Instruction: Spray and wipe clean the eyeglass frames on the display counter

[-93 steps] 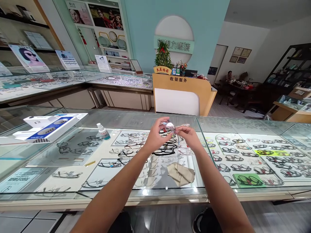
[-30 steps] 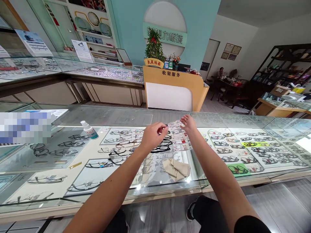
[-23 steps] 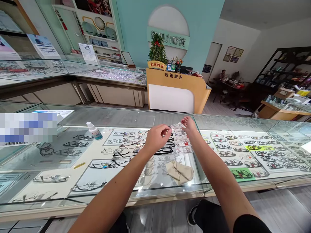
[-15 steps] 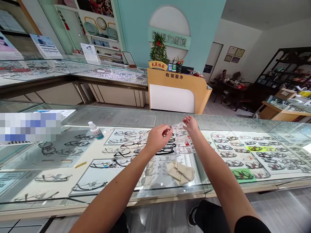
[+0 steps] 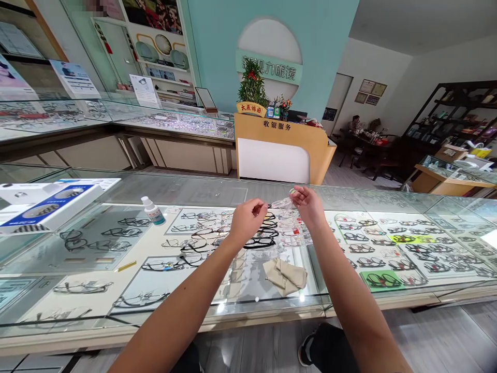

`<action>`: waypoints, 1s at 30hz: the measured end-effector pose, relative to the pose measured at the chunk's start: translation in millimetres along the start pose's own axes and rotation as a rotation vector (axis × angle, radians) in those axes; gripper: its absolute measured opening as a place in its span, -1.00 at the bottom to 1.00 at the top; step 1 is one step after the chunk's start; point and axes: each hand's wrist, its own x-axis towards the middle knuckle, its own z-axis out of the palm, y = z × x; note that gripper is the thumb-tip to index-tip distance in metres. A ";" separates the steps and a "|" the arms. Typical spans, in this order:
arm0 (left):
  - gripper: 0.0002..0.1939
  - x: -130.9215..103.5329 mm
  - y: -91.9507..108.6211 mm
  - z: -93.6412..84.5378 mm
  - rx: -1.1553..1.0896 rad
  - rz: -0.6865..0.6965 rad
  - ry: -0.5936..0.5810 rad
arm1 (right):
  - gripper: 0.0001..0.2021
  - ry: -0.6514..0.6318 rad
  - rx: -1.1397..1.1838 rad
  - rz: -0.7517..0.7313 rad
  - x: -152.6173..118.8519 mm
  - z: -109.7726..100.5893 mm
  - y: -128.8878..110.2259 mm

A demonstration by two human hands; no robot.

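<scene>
Above the glass counter top, both my hands are at a pair of clear-framed eyeglasses. My left hand is closed in a pinch at the left end of the glasses, near a small dark tip. With curled fingers, my right hand grips their right end; a small greenish spot shows by its fingertips. Below and between the hands are rows of glasses, among them a black pair and several clear ones with red tags. Nearer me, a folded beige cloth lies on the counter.
A white spray bottle with bluish liquid stands on the counter at left, near a blue-and-white box. A yellow strip lies nearby. More glasses fill the display case at right. A wooden cashier desk stands beyond.
My right hand's fingers have curled in at the glasses from a more raised, spread pose. My left hand has shifted slightly left. The camera view has tilted up a little.
</scene>
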 end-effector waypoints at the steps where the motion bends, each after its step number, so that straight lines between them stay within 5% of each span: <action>1: -0.70 0.5 -1.7 1.0 -0.013 -0.017 -0.005 | -0.80 -0.025 -0.008 -0.001 -6.3 1.2 2.1; 10: -0.49 6.6 -16.1 15.6 -0.584 -0.300 -0.359 | -0.67 -0.268 0.013 0.066 -28.8 12.5 22.3; 18: -0.48 7.1 -20.5 15.0 -0.820 -0.430 -0.449 | -0.52 -0.286 0.095 0.116 -38.8 18.8 17.0; 25: -0.53 9.1 -17.7 12.2 -0.825 -0.409 -0.350 | -0.59 -0.341 0.046 -0.004 -40.6 23.7 8.7; 30: -0.55 10.3 -21.7 12.7 -0.804 -0.378 -0.295 | -0.67 -0.259 -0.088 -0.132 -35.7 13.0 27.2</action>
